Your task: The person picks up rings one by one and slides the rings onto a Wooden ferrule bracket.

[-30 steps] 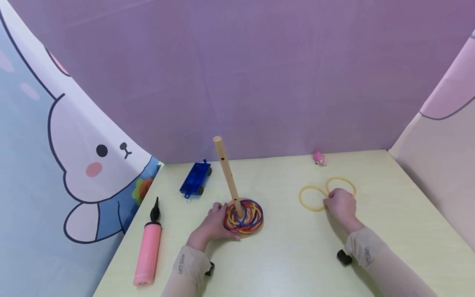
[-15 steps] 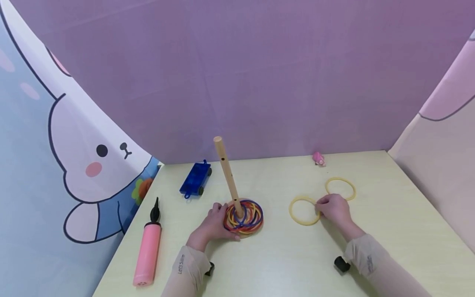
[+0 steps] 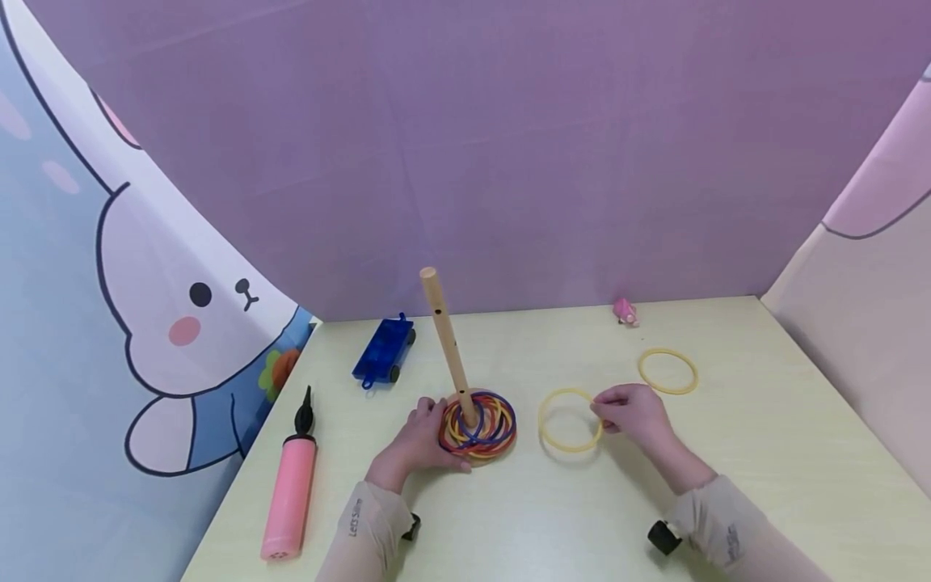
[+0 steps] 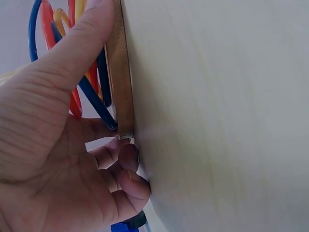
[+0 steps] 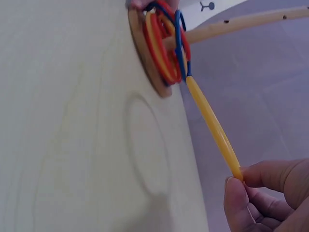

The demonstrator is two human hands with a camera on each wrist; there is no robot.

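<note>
A wooden peg [image 3: 446, 339] leans slightly on its round base [image 3: 502, 446], which carries several red, blue and yellow rings [image 3: 489, 422]. My left hand [image 3: 427, 430] grips the base's left edge: in the left wrist view the thumb [image 4: 82, 43] lies on the rings and curled fingers [image 4: 126, 166] sit against the base rim [image 4: 120, 82]. My right hand [image 3: 625, 412] pinches a yellow ring [image 3: 570, 420] at its right side. That yellow ring [image 5: 212, 125] hangs a little above the table, just right of the base [image 5: 145, 53]. A second yellow ring [image 3: 667, 371] lies flat farther right.
A pink hand pump [image 3: 289, 493] lies near the table's left edge, and a blue toy car [image 3: 383, 350] sits behind it. A small pink toy [image 3: 625, 311] stands at the back wall. Purple and cartoon-print cloth walls close in the pale table [image 3: 764, 453].
My right hand has lifted one yellow ring away from the other and carried it left toward the peg base. The left hand has stayed on the base.
</note>
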